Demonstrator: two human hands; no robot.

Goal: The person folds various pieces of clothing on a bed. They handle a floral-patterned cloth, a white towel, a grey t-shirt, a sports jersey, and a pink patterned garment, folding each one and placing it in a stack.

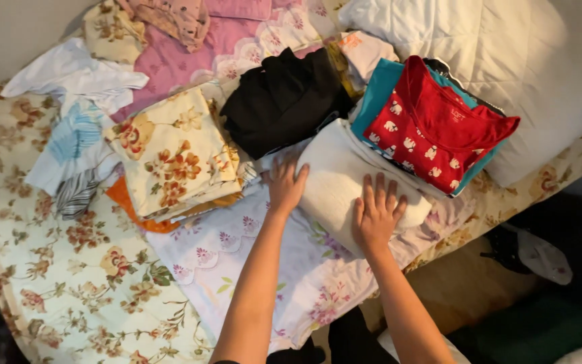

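**Both hands flat on a folded white cloth, amid sorted laundry on a bed**

At the left of the frame a loose white and blue-striped garment (75,138) lies on the flowered bed sheet (69,283). Next to it, left of centre, sits a folded stack of cream floral cloth (173,158), with a black folded pile (281,98) above centre.

In the middle, the left hand (285,185) lies open, fingers spread, its grip closed on nothing, at the left edge of the folded white cloth (341,178). The right hand (376,217) presses open and flat on that cloth's lower right part. The work looks like smoothing a finished fold; the next move would call for a hold under the bundle's edges.

Right of centre lies a red top with small white figures (432,131), a pale printed neck mark inside its collar, on a teal garment (380,87). A white pillow (506,54) fills the upper right.
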